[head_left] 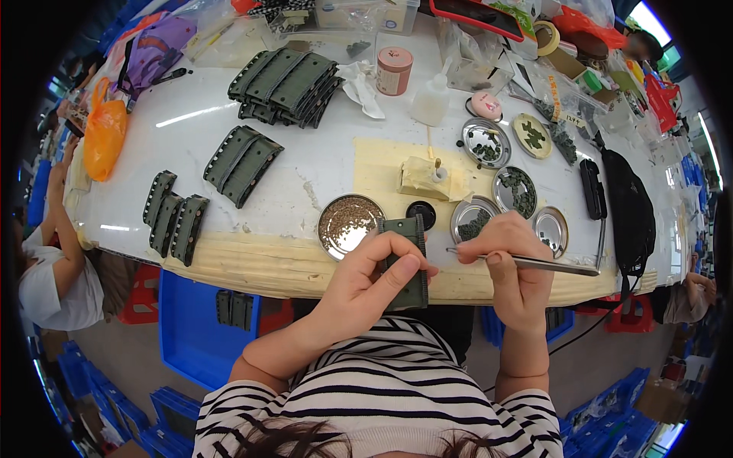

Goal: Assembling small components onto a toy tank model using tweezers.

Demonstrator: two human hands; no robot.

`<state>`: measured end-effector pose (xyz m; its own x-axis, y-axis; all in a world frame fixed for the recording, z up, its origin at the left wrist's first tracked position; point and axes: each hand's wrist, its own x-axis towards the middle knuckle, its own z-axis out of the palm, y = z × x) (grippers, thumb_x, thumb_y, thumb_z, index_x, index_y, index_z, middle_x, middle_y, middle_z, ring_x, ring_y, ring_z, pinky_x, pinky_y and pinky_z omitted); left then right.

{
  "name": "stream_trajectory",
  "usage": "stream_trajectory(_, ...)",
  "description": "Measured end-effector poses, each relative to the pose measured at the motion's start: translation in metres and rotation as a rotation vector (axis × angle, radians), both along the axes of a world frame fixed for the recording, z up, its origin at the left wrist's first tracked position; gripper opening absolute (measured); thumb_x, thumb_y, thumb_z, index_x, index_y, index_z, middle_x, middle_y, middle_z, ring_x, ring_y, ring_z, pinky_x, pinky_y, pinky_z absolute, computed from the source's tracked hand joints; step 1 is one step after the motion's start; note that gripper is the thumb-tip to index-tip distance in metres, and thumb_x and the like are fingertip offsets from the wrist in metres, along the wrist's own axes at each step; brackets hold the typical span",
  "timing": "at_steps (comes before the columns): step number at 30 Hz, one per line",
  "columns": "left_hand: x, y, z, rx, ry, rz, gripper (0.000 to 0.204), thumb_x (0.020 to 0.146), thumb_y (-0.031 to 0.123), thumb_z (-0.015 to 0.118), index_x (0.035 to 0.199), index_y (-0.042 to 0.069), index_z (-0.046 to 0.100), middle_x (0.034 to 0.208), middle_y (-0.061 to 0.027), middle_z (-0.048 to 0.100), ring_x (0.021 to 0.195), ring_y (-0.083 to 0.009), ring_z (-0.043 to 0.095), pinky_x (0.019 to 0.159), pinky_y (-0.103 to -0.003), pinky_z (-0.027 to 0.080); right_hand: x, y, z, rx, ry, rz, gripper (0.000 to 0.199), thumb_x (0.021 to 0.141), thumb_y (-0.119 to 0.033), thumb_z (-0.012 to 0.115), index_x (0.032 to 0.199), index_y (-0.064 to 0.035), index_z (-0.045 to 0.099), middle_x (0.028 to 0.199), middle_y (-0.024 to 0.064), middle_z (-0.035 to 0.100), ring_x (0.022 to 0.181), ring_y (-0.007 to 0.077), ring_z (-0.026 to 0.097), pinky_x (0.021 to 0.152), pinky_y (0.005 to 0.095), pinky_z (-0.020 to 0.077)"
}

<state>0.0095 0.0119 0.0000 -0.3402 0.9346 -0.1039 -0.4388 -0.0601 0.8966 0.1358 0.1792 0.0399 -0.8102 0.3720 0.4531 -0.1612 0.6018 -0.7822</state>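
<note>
My left hand [365, 284] is closed round a dark green ribbed plastic panel [412, 296], held upright at the table's front edge. Its thumb lies across the face of the panel. To the right, my right hand [513, 267] grips slim metal tweezers [561, 266] between thumb and fingers. Their tip points left towards the panel, with a gap between; whether anything sits in the tip is too small to tell. Behind the left hand lies a round metal dish [327, 243] of small brown bits. Just beyond the right hand, another metal dish [456, 217] contains small dark green parts.
A stack of green panels [286, 80] stands at the back left, with a loose panel [243, 164] nearer. A taped block [424, 179] with an upright peg sits mid-table. More dishes, a clear bottle [431, 103] and a black pouch [628, 206] lie rightward. A blue crate [191, 343] is below left.
</note>
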Motion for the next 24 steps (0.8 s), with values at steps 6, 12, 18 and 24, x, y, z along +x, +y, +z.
stream_trajectory(6, -0.001, 0.007, -0.004, 0.052, 0.348, 0.026, 0.03, 0.103, 0.025, 0.042, 0.093, 0.003, 0.059, 0.09, -0.0048, 0.062, 0.079, -0.0153, 0.051, 0.08, -0.029, 0.037, -0.011, -0.012, 0.006, 0.022, -0.016, 0.134, 0.009, 0.082, -0.012, 0.068, 0.086, -0.0039, 0.07, 0.076, 0.0042, 0.066, 0.07, 0.0225, 0.055, 0.066, 0.0314, 0.0443)
stream_trajectory(12, 0.001, 0.006, 0.007, 0.048, -0.276, -0.01, 0.032, 0.105, 0.024, 0.039, 0.089, 0.002, 0.056, 0.089, -0.0048, 0.061, 0.08, -0.011, 0.051, 0.078, -0.024, 0.04, -0.009, -0.014, 0.001, 0.092, 0.094, 0.136, 0.02, 0.078, -0.019, 0.072, 0.091, -0.0044, 0.071, 0.075, 0.0018, 0.064, 0.07, 0.0207, 0.055, 0.066, 0.0314, 0.0452)
stream_trajectory(18, -0.006, 0.004, -0.009, 0.04, -0.113, -0.076, 0.035, 0.105, 0.029, 0.036, 0.091, 0.002, 0.053, 0.118, -0.016, 0.058, 0.108, -0.0178, 0.054, 0.096, -0.032, 0.042, -0.004, -0.02, -0.009, 0.485, 0.195, 0.118, 0.038, 0.069, -0.033, 0.076, 0.096, -0.0055, 0.071, 0.08, -0.0001, 0.063, 0.07, 0.0192, 0.054, 0.061, 0.0298, 0.0449)
stream_trajectory(24, -0.004, 0.003, -0.007, 0.025, -0.11, -0.082, 0.035, 0.105, 0.03, 0.036, 0.092, 0.003, 0.054, 0.117, -0.0154, 0.059, 0.109, -0.0176, 0.053, 0.097, -0.032, 0.041, -0.005, -0.021, -0.01, 0.565, 0.223, 0.098, 0.039, 0.069, -0.034, 0.076, 0.096, -0.0061, 0.071, 0.08, -0.0003, 0.062, 0.071, 0.0183, 0.053, 0.058, 0.0291, 0.044)
